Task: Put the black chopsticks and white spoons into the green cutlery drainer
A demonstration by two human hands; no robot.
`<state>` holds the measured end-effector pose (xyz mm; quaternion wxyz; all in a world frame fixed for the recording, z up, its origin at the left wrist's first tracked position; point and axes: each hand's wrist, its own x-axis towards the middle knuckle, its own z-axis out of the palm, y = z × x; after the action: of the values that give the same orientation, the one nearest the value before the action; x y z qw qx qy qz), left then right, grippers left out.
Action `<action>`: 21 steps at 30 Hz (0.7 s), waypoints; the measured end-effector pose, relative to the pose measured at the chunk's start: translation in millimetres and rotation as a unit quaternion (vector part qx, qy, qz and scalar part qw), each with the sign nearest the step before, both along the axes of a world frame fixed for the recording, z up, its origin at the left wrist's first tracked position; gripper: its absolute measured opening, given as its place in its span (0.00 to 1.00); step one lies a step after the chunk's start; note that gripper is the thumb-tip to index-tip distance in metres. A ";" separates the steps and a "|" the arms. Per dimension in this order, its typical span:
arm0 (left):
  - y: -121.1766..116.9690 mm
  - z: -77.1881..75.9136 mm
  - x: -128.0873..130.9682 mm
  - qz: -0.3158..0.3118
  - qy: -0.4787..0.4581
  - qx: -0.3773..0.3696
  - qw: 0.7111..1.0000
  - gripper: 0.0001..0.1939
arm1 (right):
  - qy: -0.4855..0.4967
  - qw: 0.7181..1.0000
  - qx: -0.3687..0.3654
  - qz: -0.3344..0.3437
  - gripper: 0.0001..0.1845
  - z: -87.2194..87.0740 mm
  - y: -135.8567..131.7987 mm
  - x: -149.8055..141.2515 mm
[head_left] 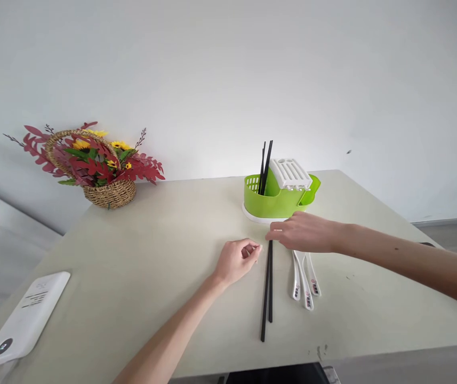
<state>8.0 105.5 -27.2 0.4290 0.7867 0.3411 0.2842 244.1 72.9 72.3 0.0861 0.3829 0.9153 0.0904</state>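
Two black chopsticks (269, 282) lie lengthwise on the table, their far ends under the fingers of my right hand (302, 232). That hand is closed at these ends, and its fingers partly hide them. Just left of the chopsticks is my left hand (237, 260), its fingers curled in towards the thumb, with nothing visible in it. Three white spoons (305, 282) with printed handles lie to the right, their far parts hidden by my right hand. Behind my hands stands a green utensil holder (264, 205) with a white slotted top; several black chopsticks (266, 168) stand upright in its left compartment.
A wicker basket (110, 194) of red leaves and yellow flowers stands at the back left. At the left edge lies a white flat device (26, 320). A black object (278, 374) sits by the front edge of the table (164, 266). Behind is a wall.
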 end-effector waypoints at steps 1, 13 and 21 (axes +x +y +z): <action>0.1 -0.2 0.0 -0.001 0.002 0.000 1.000 0.14 | -0.012 1.000 -0.011 0.000 0.25 -3.9 -1.4 -1.0; 1.0 -1.2 0.8 -0.005 0.013 -0.014 1.000 0.12 | -0.074 0.994 -0.052 0.056 0.17 -46.8 1.3 -16.5; 1.2 -1.2 0.7 -0.012 0.020 -0.005 1.000 0.11 | -0.064 0.995 -0.065 0.045 0.13 -46.4 5.7 -21.5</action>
<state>8.7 106.8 -28.4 0.4295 0.7939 0.3420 0.2614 222.6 78.6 25.9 0.1648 0.3284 0.9282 0.0583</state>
